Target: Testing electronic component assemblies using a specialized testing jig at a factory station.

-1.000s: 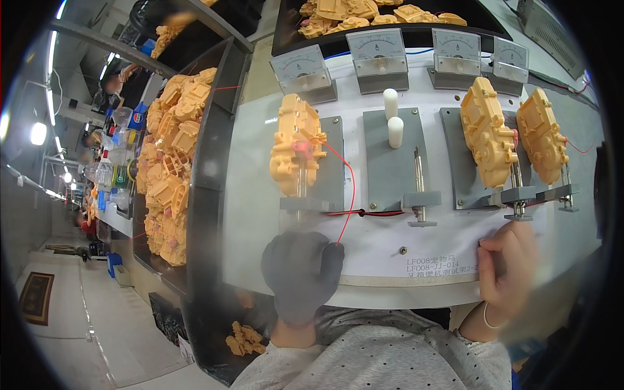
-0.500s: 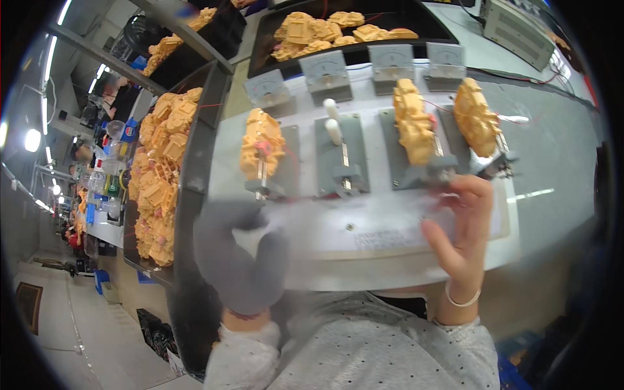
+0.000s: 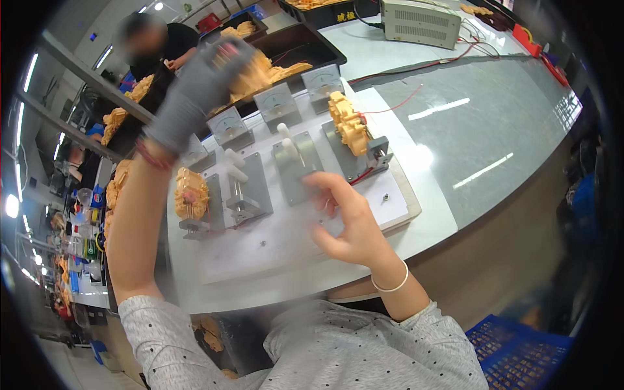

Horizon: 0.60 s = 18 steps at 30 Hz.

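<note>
Since the earlier frames the view has swung to the right and the left hand (image 3: pixel 195 84), in a grey glove, has risen from the near edge of the white test board (image 3: pixel 286 227) to the black tray (image 3: pixel 305 45) of orange moulded parts (image 3: pixel 263 68) behind it; it is blurred, and whether it grasps anything cannot be told. The right hand (image 3: pixel 348 224), bare, has come off the right-hand fixtures and now rests over the board's middle, fingers loosely curled, holding nothing. One orange part (image 3: pixel 349 122) stands in the right grey fixture (image 3: pixel 354 153), its long axis running away from the person. Another orange piece (image 3: pixel 190 194) sits at the left fixture. Three square grey dial meters (image 3: pixel 278 104) line the far edge. A grey box-shaped instrument (image 3: pixel 422 23) stands on the bench beyond.
</note>
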### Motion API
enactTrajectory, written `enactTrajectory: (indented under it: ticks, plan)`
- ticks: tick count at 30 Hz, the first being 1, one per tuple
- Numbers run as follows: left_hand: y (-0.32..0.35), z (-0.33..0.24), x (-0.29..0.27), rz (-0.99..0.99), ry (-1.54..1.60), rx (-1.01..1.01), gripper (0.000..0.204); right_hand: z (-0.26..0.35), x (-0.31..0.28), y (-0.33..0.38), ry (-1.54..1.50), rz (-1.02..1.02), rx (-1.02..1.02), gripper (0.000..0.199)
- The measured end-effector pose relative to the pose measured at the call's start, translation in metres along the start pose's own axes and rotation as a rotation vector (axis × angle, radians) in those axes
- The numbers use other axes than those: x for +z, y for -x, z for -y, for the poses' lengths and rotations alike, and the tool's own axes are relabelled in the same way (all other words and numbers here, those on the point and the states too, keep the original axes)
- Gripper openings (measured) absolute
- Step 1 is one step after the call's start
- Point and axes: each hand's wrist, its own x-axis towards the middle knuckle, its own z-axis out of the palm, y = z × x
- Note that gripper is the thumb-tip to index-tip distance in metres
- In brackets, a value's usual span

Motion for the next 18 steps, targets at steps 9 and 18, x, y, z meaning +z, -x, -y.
enactTrajectory:
  ticks: [9,18]
  plan:
    - [0.001,0.087,-0.002,-0.113,-0.536,-0.448,0.063,0.011,-0.03,0.019,0.473,-0.184,-0.034,0.029]
    - [0.204,-0.174,0.002,0.039,-0.317,0.086,0.021,0.0,-0.087,0.02,0.569,-0.013,0.176,0.008]
